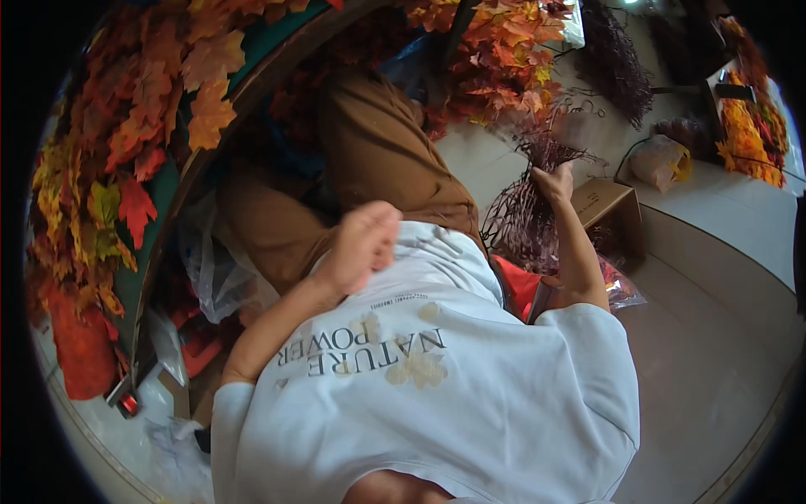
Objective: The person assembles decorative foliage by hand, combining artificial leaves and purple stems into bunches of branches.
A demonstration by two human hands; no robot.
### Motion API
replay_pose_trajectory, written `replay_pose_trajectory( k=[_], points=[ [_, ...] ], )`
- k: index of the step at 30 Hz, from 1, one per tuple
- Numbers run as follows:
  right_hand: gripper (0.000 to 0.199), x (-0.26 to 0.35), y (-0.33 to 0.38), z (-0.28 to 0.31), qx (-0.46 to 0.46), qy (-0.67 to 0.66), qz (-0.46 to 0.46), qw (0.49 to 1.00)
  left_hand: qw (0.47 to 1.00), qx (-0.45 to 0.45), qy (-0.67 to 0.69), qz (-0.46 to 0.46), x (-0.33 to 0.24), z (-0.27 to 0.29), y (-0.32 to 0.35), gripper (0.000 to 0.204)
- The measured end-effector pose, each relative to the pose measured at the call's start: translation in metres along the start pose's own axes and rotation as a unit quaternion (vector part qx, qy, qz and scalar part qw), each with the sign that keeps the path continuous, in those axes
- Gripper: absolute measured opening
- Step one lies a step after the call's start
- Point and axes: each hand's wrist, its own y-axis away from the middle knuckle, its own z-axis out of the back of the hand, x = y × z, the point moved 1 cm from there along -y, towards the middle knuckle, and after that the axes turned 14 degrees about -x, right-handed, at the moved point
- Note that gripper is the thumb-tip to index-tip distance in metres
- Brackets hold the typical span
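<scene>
Hands: 2. L hand point(361, 250) over lap, motion-blurred, can't tell if holding anything; R hand point(555, 181) gripping dark twig bundle point(522, 210), R of knees, twigs visible above + below fist.
Twig bunches: min. 2; 1 in R hand, 1 loose dark bunch point(617, 63) further up on floor.
Leaf masses: 3 main; red/orange/yellow leaves point(138, 109) at L, orange leaves point(512, 59) top ctr, orange-yellow leaves point(743, 130) far R. Indiv. leaves too many to count.
Carton: 1 open brown box point(609, 204) just beside R forearm, dark stuff inside, type unclear.
Bags: clear plastic bag point(222, 269) by L thigh; knotted plastic bag point(661, 162) on R ledge point(705, 206), tan contents, unclear.
Panel: 1 green, dark-edged panel point(281, 38), L leaves over it.
Floor: pale, glossy point(688, 336).
Person: seated, wh. tee point(470, 403), brn trousers point(369, 134).
</scene>
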Motion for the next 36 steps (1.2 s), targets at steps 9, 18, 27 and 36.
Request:
replay_pose_trajectory(
  k=[9,18,27,36],
  points=[
    [0.083,-0.032,-0.007,-0.067,0.059,-0.282,0.053,0.956,0.937,-0.113,0.174,-0.28,-0.08,0.15,0.138,0.014],
    [0.086,-0.031,0.043,-0.018,0.042,-0.091,0.081,0.992,0.824,-0.191,0.161,-0.508,-0.127,0.22,0.326,0.018],
    [0.069,-0.027,0.025,-0.082,0.163,-0.252,0.189,0.935,0.743,-0.473,0.156,-0.447,-0.096,0.507,0.421,0.026],
    [0.06,-0.065,0.008,-0.03,0.149,-0.331,0.051,0.93,0.632,-0.518,-0.576,0.003,0.055,0.48,0.265,0.019]
  ],
)
